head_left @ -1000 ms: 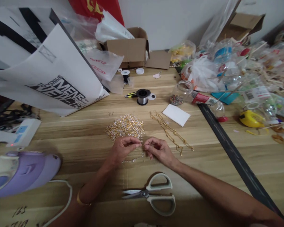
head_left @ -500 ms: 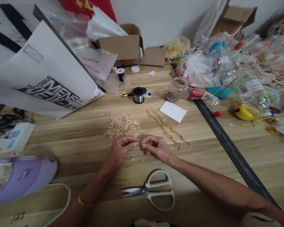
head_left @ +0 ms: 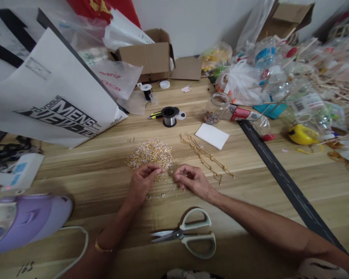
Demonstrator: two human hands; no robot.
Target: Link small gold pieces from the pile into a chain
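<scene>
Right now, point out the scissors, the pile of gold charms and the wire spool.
scissors (head_left: 189, 235): head view, on the pivot end of the handles.
pile of gold charms (head_left: 150, 153): head view, middle of the heap.
wire spool (head_left: 170, 116): head view, on its side.

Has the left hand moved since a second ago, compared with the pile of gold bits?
Yes. The left hand has drawn leftward from the right hand, its fingertips now at the near edge of the gold pile.

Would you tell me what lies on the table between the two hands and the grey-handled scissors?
In the head view, only a thin silver chain near the hands; otherwise bare wooden table.
</scene>
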